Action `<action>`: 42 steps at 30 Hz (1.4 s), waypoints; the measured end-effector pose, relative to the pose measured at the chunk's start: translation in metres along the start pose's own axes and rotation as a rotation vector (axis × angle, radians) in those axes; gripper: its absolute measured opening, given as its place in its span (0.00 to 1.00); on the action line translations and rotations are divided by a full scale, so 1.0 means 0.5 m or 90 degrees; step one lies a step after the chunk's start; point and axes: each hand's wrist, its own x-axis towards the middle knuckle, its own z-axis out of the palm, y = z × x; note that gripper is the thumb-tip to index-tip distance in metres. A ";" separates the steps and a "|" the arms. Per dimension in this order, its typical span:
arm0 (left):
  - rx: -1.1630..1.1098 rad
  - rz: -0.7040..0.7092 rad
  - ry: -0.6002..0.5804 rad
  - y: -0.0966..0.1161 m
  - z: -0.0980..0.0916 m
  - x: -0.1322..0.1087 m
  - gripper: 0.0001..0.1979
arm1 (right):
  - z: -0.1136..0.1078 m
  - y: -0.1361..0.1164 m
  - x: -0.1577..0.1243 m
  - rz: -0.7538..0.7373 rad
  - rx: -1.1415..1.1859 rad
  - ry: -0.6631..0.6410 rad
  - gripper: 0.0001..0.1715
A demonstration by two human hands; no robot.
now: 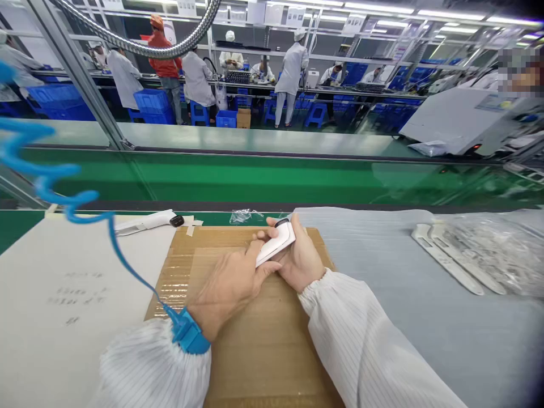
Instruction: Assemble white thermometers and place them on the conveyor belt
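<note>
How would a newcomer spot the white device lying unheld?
Find the brown cardboard. By its far left corner, at the far edge of the white sheet, lies the white device, black end toward the cardboard. Its lookalike is between left hand and right hand; this one lies free.

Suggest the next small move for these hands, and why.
I'd probably ease the left hand back slightly, with the right hand supporting the white device: the left hand covers its near end, hiding that part from view, while the right hand cradles the black-tipped end, apparently enough to steady it above the cardboard.
</note>
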 end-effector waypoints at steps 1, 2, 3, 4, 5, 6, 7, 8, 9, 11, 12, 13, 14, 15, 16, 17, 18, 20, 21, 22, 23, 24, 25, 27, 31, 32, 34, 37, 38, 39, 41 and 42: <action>0.034 0.000 -0.017 0.006 -0.001 -0.003 0.26 | 0.003 -0.003 -0.004 0.014 0.024 0.012 0.29; 0.063 0.004 -0.032 0.011 -0.003 -0.005 0.26 | 0.006 -0.006 -0.008 0.025 0.039 0.021 0.32; 0.084 0.009 -0.044 0.014 -0.004 -0.007 0.27 | 0.008 -0.010 -0.012 0.031 0.045 0.025 0.34; 0.097 0.011 -0.050 0.015 -0.006 -0.008 0.28 | 0.009 -0.014 -0.014 0.033 0.044 0.020 0.36; 0.105 0.009 -0.051 0.014 -0.007 -0.008 0.29 | 0.010 -0.018 -0.016 0.035 0.036 0.002 0.37; 0.111 -0.003 -0.045 0.010 -0.009 -0.007 0.29 | 0.011 -0.021 -0.016 0.036 0.025 -0.026 0.37; 0.119 -0.021 -0.028 0.004 -0.011 -0.005 0.29 | 0.011 -0.022 -0.016 0.035 0.013 -0.062 0.36; 0.128 -0.044 0.007 -0.003 -0.012 -0.003 0.29 | 0.011 -0.020 -0.016 0.032 0.000 -0.105 0.34; 0.129 -0.061 0.057 -0.011 -0.014 0.000 0.28 | 0.011 -0.017 -0.015 0.023 -0.016 -0.148 0.31; 0.097 -0.044 0.185 -0.023 -0.017 0.005 0.27 | 0.010 -0.005 -0.014 -0.001 -0.064 -0.215 0.24; 0.067 -0.009 0.245 -0.027 -0.017 0.006 0.27 | 0.011 0.004 -0.014 -0.014 -0.091 -0.234 0.20; 0.040 0.035 0.291 -0.028 -0.016 0.006 0.28 | 0.011 0.013 -0.014 -0.024 -0.118 -0.243 0.18; 0.023 0.076 0.319 -0.028 -0.014 0.007 0.27 | 0.012 0.022 -0.015 -0.028 -0.139 -0.245 0.17; 0.021 0.108 0.335 -0.026 -0.011 0.006 0.25 | 0.013 0.030 -0.015 -0.028 -0.151 -0.241 0.18; 0.034 0.127 0.344 -0.023 -0.008 0.006 0.23 | 0.014 0.037 -0.016 -0.030 -0.152 -0.233 0.18; 0.056 0.139 0.351 -0.020 -0.004 0.006 0.21 | 0.015 0.042 -0.016 -0.035 -0.147 -0.223 0.18; 0.080 0.148 0.360 -0.017 0.000 0.006 0.19 | 0.015 0.046 -0.016 -0.039 -0.140 -0.214 0.18; 0.117 0.165 0.385 -0.010 0.006 0.008 0.19 | 0.014 0.049 -0.015 -0.043 -0.131 -0.203 0.19; 0.123 0.174 0.394 -0.008 0.008 0.010 0.18 | 0.012 0.049 -0.015 -0.044 -0.127 -0.203 0.19; 0.120 0.180 0.403 -0.006 0.009 0.011 0.18 | 0.011 0.048 -0.014 -0.042 -0.125 -0.207 0.19; 0.108 0.185 0.410 -0.006 0.009 0.013 0.17 | 0.008 0.046 -0.013 -0.040 -0.126 -0.213 0.19; 0.090 0.187 0.405 -0.007 0.007 0.015 0.17 | 0.006 0.043 -0.011 -0.040 -0.128 -0.218 0.18; 0.070 0.184 0.388 -0.010 0.005 0.017 0.17 | 0.004 0.040 -0.009 -0.043 -0.133 -0.222 0.18; 0.033 0.149 0.328 -0.022 -0.002 0.019 0.20 | -0.002 0.033 -0.002 -0.052 -0.140 -0.219 0.18; -0.020 -0.003 0.181 -0.062 -0.028 0.022 0.23 | -0.017 0.017 0.020 -0.134 -0.149 -0.097 0.18; -0.039 -0.035 0.164 -0.073 -0.040 0.026 0.21 | -0.021 0.014 0.026 -0.149 -0.156 -0.057 0.18; -0.060 -0.086 0.163 -0.093 -0.073 0.043 0.18 | -0.028 0.012 0.034 -0.157 -0.174 -0.001 0.20; 0.005 -0.193 0.209 -0.127 -0.141 0.101 0.17 | -0.033 0.013 0.040 -0.152 -0.201 0.012 0.24; 0.028 -0.231 0.226 -0.140 -0.164 0.126 0.18 | -0.033 0.013 0.040 -0.153 -0.209 0.009 0.25; 0.038 -0.257 0.234 -0.155 -0.187 0.152 0.20 | -0.033 0.013 0.040 -0.151 -0.216 0.003 0.25; 0.056 -0.289 0.244 -0.187 -0.227 0.199 0.22 | -0.033 0.014 0.039 -0.146 -0.226 -0.005 0.26; 0.067 -0.304 0.246 -0.203 -0.244 0.217 0.22 | -0.033 0.013 0.039 -0.144 -0.226 -0.004 0.27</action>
